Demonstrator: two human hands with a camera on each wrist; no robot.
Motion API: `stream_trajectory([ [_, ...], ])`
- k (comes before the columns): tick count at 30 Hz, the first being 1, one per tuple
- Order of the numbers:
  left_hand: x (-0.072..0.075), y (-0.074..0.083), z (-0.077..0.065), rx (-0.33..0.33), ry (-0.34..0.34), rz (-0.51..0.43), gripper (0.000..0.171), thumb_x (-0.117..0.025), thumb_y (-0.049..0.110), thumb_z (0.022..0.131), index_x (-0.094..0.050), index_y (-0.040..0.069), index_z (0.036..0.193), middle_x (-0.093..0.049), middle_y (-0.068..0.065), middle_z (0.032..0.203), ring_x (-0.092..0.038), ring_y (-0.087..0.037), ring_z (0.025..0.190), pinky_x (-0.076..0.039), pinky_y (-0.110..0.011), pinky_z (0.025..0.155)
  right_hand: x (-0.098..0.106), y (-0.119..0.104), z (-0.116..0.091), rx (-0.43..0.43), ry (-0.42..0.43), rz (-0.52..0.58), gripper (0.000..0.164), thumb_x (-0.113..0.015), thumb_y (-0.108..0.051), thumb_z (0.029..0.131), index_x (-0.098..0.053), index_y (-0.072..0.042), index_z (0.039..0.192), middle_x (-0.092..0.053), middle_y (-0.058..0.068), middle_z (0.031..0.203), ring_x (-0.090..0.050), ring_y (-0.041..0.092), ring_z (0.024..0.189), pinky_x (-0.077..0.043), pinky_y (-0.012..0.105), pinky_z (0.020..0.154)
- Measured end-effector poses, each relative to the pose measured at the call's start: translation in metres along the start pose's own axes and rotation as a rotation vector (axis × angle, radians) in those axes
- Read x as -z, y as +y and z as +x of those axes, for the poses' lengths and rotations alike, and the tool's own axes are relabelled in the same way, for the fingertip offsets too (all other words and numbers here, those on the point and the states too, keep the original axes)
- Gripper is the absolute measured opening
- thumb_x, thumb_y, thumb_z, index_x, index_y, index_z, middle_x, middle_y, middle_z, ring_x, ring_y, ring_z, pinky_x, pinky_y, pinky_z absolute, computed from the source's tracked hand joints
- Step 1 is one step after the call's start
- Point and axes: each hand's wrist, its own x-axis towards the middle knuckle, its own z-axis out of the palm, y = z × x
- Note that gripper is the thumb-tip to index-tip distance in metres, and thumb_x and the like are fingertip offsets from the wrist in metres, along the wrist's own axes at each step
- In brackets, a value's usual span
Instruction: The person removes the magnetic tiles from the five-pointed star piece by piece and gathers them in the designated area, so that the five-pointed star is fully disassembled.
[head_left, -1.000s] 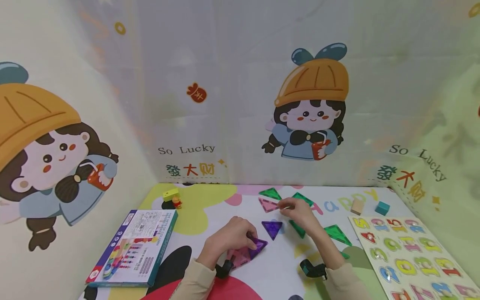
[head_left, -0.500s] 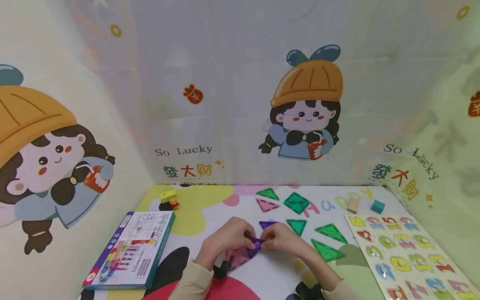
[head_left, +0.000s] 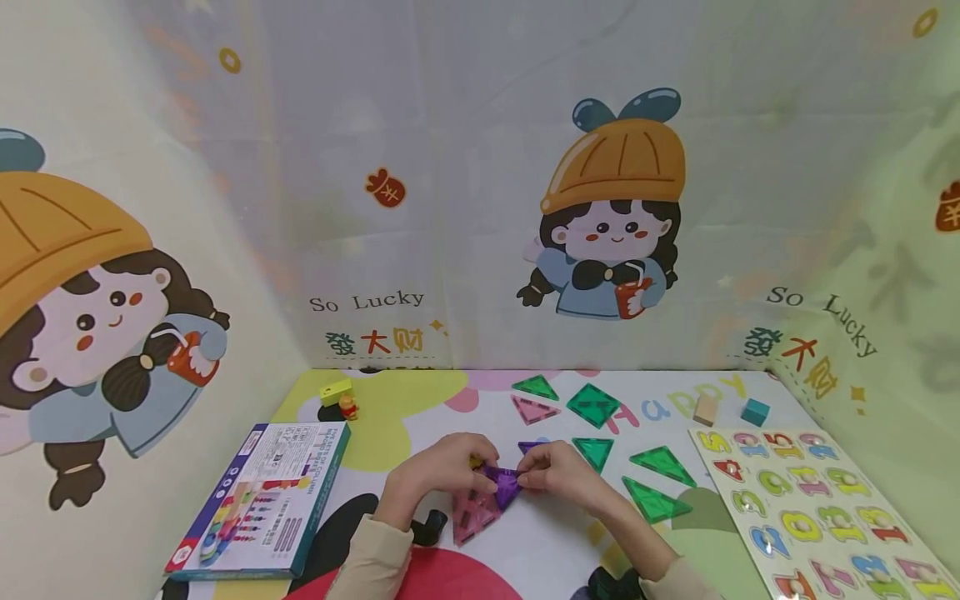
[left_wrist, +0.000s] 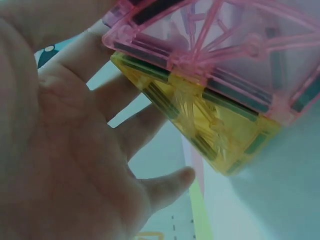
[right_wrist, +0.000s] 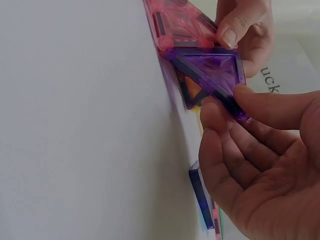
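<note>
Pink magnetic tiles (head_left: 474,517) stand joined on the table in front of me, with a yellow triangular magnetic tile (left_wrist: 205,122) attached on their far side. My left hand (head_left: 441,468) holds this joined piece at its upper corner, thumb near the pink and purple edges. With thumb and fingertips my right hand (head_left: 564,477) pinches the free corner of a purple triangular magnetic tile (right_wrist: 215,75). That tile's other end meets the pink tiles, and it sits tilted. Partly hidden behind my right hand lies another purple triangle (head_left: 529,447).
Several green triangular tiles (head_left: 660,465) and a pink triangle (head_left: 534,410) lie beyond and right of my hands. A number puzzle board (head_left: 825,508) is at right, near a wooden block (head_left: 705,410) and teal block (head_left: 755,412). A boxed toy (head_left: 262,500) lies left.
My right hand has come back from the far tiles to the purple triangle and pinches its corner. My left hand has shifted slightly left, and the purple triangle has turned a little.
</note>
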Motion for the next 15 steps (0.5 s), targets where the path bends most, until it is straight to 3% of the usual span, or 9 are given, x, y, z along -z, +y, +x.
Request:
stream_trajectory([
  [4, 0.0014, -0.0019, -0.0005, -0.007, -0.017, -0.075, 0.020, -0.080, 0.026, 0.083, -0.074, 0.016, 0.099, -0.069, 0.002, 0.112, -0.058, -0.008, 0.101, -0.049, -0.027, 0.090, 0.0006, -0.0006, -0.0003, -0.010, 0.004, 0.033, 0.013, -0.074, -0.013, 0.087, -0.074, 0.000, 0.091, -0.072, 0.008, 0.079, -0.066, 0.017, 0.071, -0.056, 0.030, 0.064],
  [15, 0.0014, -0.0013, 0.0005, -0.029, -0.018, -0.075, 0.016, -0.080, 0.029, 0.084, -0.072, 0.018, 0.093, -0.064, 0.006, 0.098, -0.052, -0.008, 0.088, -0.045, -0.023, 0.079, 0.0066, 0.0004, -0.0039, -0.011, -0.022, 0.061, 0.012, -0.072, -0.010, 0.087, -0.073, 0.002, 0.090, -0.072, 0.010, 0.079, -0.066, 0.014, 0.070, -0.057, 0.028, 0.066],
])
